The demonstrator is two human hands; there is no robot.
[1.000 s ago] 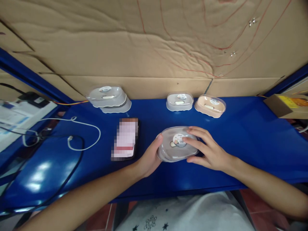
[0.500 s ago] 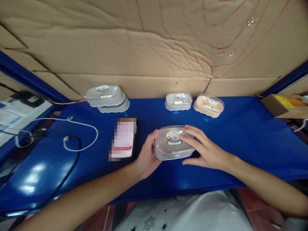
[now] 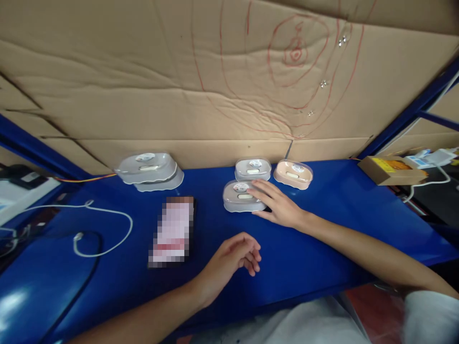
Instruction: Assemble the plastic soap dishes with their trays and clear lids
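Note:
My right hand (image 3: 278, 203) lies over the right end of a grey oval plastic box with a clear lid (image 3: 234, 203). Its fingers rest on the lid and its thumb is at the near side. The box sits on the blue table, just in front of another grey lidded box (image 3: 247, 170). A peach lidded box (image 3: 292, 177) stands to the right of that one. Below the held box, my left hand (image 3: 236, 255) hovers near the table front, holding nothing, its fingers loosely curled and slightly apart.
Two stacked grey lidded boxes (image 3: 152, 169) stand at the back left. A phone (image 3: 172, 234) with a blurred screen lies left of my hands. A white cable (image 3: 131, 224) loops at the left. A cardboard box (image 3: 390, 174) is at the right edge, and a cardboard wall (image 3: 143, 114) rises behind.
The grey box has moved away from me, up to the back row, under my right hand. My left hand has let go of it and drawn back. The view has tilted upward.

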